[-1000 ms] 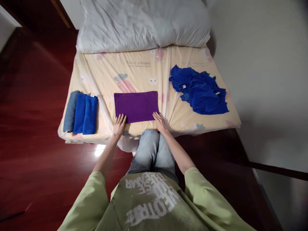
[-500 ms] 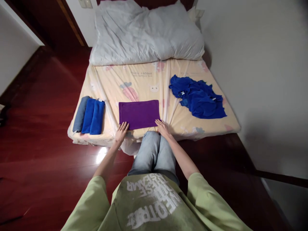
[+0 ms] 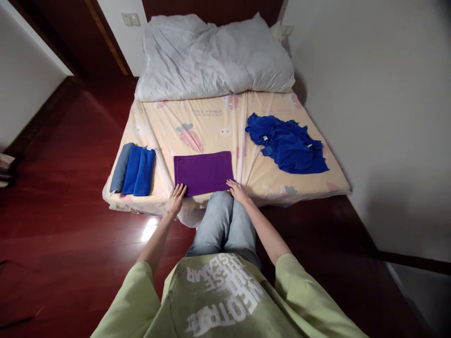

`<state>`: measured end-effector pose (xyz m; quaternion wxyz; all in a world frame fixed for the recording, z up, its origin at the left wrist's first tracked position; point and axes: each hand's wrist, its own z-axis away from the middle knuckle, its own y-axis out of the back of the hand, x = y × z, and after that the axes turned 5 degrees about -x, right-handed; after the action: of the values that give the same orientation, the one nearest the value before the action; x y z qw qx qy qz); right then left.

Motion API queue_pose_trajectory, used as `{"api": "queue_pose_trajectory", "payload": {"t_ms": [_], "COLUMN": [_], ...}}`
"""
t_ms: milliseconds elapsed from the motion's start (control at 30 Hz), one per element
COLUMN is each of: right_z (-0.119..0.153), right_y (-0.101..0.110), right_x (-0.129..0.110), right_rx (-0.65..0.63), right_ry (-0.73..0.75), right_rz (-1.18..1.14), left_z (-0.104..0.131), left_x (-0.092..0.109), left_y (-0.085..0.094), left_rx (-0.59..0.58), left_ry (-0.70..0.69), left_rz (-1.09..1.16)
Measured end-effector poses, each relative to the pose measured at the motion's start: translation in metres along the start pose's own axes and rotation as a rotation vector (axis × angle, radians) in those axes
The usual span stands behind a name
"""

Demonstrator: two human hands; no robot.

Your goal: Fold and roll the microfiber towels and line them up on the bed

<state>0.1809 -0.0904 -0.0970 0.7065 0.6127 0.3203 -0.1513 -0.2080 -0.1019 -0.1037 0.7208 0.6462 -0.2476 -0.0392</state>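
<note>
Head view: a purple towel (image 3: 204, 170) lies flat near the front edge of a bed, on a cream printed sheet (image 3: 164, 124), right before the person's knees. A second edge line along its left side suggests that it is folded in layers.

The left hand (image 3: 175, 198) rests at the near left corner, its fingers extended and slightly apart; the right hand (image 3: 237, 189) lies at the near right corner, fingers stretched out and seemingly a little apart. Neither is clamped on the cloth. Set at opposite corners, they probably keep the near edge straight and the fabric taut between them.

Well to the left, a grey-blue towel (image 3: 121, 167) and two royal-blue towels (image 3: 144, 172) lie folded lengthwise, side by side and touching, likely so the narrow bundles stay in a neat row. To the right, a crumpled heap of blue cloths (image 3: 291, 146) with white tags sits apart, which keeps loose fabric away from folded. At the far end rests a white quilt or large pillow (image 3: 214, 61); its bunched bulk makes it hard to tell which.
</note>
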Motion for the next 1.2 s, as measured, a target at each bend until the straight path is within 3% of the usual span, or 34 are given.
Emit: {"api": "queue_pose_trajectory", "payload": {"t_ms": [567, 733, 867, 1200], "right_z": [0.0, -0.003, -0.007, -0.021], "right_y": [-0.005, -0.005, -0.003, -0.001], "right_x": [0.007, 0.012, 0.017, 0.034], "right_rx": [0.022, 0.112, 0.178, 0.265], "right_ry": [-0.011, -0.063, -0.105, -0.183], "right_rz": [-0.051, -0.122, -0.182, -0.352], "left_z": [0.009, 0.0, -0.006, -0.018], "left_x": [0.0, -0.015, -0.03, -0.042], "left_y": [-0.008, -0.006, 0.0, 0.009], "left_rx": [0.029, 0.085, 0.146, 0.23], "left_ry": [0.039, 0.021, 0.097, 0.223], "left_rz": [0.039, 0.231, 0.461, 0.575]}}
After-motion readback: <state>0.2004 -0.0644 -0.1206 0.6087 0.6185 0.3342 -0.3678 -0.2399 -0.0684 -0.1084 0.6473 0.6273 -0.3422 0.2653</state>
